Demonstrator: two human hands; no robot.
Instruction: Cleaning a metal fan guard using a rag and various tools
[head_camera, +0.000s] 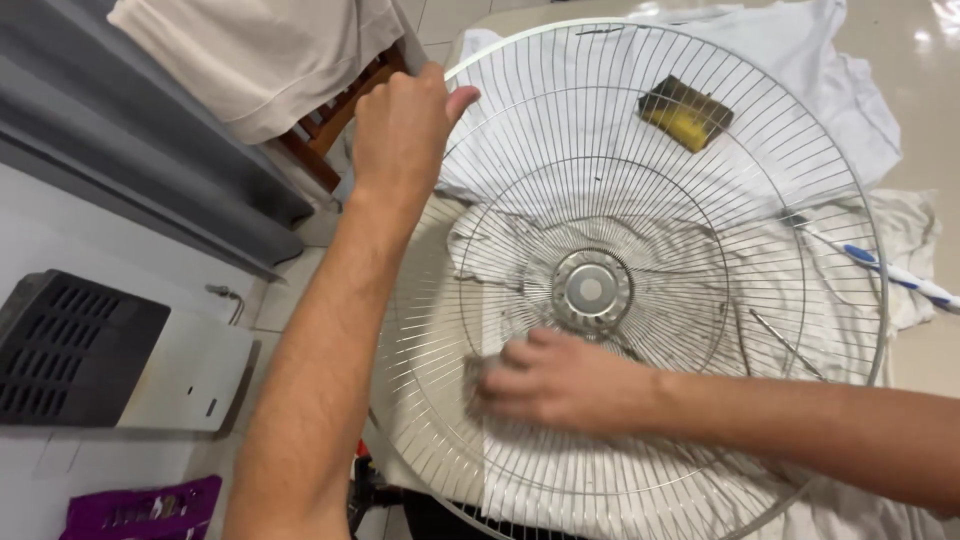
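Observation:
A round white wire fan guard (700, 200) lies flat over white cloths (800, 60), with a grey hub (591, 290) at its centre. My left hand (402, 125) grips the guard's rim at the upper left. My right hand (560, 380) presses a small grey cloth or pad (476, 378) onto the wires just below the hub; it is blurred. A yellow sponge with a dark top (685, 112) rests on the guard at the upper right.
A blue and white toothbrush (895, 272) lies on the cloths at the right edge. A wooden chair with a beige cover (330, 120) stands behind. At the left are a black and white appliance (100, 355) and a purple tray (140, 510).

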